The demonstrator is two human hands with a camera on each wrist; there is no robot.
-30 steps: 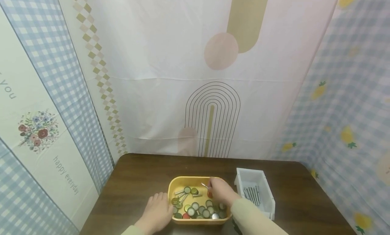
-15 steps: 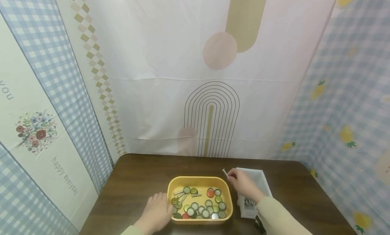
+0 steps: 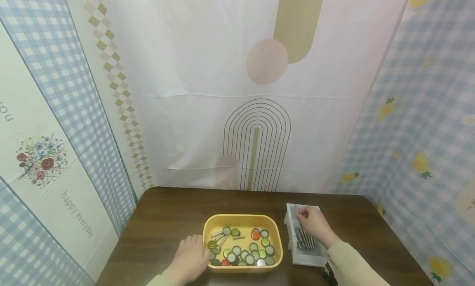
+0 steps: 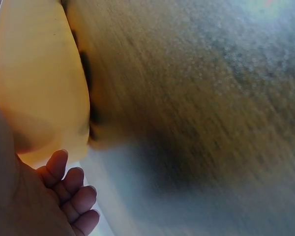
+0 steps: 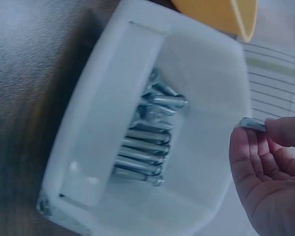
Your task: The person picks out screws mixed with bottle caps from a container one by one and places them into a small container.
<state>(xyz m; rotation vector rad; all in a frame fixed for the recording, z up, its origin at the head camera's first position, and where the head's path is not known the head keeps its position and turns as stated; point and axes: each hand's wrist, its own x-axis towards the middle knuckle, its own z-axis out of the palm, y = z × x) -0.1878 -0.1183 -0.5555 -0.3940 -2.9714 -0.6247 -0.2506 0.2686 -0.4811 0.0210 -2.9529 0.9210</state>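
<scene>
The right hand (image 5: 268, 178) pinches a silver metal bolt (image 5: 254, 124) over a white oblong plastic bin (image 5: 201, 54); left of it, the loose-fingered left hand (image 3: 190, 258) touches a yellow oblong plastic tub (image 3: 242, 268), whose round metal caps (image 3: 236, 250) only the head view shows.

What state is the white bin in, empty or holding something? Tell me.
Partly filled: metal bolts lie inside the white bin in the right wrist view, and bare inner surface shows beside them.

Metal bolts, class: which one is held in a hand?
The bolt pinched in the right hand; the other visible bolts lie in the white bin or the yellow tray.
</scene>
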